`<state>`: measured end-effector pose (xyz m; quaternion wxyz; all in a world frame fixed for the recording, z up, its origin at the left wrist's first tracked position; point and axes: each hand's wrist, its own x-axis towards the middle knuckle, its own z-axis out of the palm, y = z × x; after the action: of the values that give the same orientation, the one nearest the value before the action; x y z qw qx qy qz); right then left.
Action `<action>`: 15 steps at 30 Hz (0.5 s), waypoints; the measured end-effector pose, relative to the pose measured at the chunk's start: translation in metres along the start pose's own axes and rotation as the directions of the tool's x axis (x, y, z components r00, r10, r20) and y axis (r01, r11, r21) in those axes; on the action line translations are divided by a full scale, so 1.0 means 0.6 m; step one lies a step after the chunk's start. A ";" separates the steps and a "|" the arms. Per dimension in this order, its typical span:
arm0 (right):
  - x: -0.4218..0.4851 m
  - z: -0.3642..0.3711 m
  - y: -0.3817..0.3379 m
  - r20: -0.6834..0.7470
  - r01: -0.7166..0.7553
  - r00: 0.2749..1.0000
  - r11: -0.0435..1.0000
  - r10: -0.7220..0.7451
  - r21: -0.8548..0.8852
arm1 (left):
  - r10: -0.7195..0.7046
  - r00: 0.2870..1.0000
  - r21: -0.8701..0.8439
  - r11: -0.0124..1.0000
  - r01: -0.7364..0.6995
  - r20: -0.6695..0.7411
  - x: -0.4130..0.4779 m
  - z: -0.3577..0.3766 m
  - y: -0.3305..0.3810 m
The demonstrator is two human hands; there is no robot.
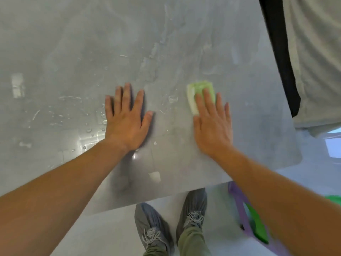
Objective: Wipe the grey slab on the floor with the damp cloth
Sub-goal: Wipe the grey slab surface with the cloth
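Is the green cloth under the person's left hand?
No, the green cloth lies under the fingers of the right hand, while the left hand rests flat and bare on the wet grey slab.

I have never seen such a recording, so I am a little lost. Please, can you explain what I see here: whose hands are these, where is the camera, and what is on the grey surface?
There is only one picture, from a camera worn on the person's head, looking down. The two bare arms belong to that person. The left hand lies flat and empty on the grey slab. The right hand presses flat on a folded green cloth, with the fingers on top rather than closed around it. Water drops and streaks shine on the slab, mostly near the left hand. Below the slab's edge you see the person's grey shoes on a pale floor.
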<state>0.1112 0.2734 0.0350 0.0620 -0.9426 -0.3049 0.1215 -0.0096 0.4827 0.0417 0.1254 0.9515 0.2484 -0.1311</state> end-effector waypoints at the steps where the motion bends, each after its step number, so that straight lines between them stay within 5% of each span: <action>1: 0.033 -0.007 -0.002 -0.014 -0.096 0.995 0.995 0.096 0.031 | -0.006 1.000 0.022 1.000 0.005 0.019 0.004 0.004 -0.006; 4: 0.037 0.001 -0.055 -0.037 -0.187 0.981 0.981 0.189 0.056 | 0.007 1.000 -0.061 0.998 -0.005 0.031 0.008 0.006 -0.011; 8: -0.116 0.029 -0.119 0.060 0.237 0.970 0.972 -0.236 -0.008 | 0.021 0.998 -0.194 0.981 -0.010 0.058 0.008 -0.004 -0.019; 10: -0.103 0.029 -0.101 0.103 0.322 0.942 0.947 -0.318 -0.019 | 0.025 0.997 -0.188 0.982 -0.010 0.074 0.009 -0.007 -0.020; 12: -0.028 0.022 -0.077 0.058 0.235 0.971 0.970 -0.232 -0.056 | 0.024 0.996 -0.181 0.983 -0.009 0.083 0.009 -0.005 -0.020; 15: 0.102 -0.006 -0.058 -0.034 -0.089 0.995 0.996 0.090 0.019 | 0.023 0.997 -0.151 0.988 -0.011 0.080 0.009 -0.002 -0.022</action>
<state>0.1405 0.3374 0.0335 0.0700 -0.9567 -0.2601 0.1107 -0.0113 0.4967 0.0389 0.2081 0.9353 0.2442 -0.1495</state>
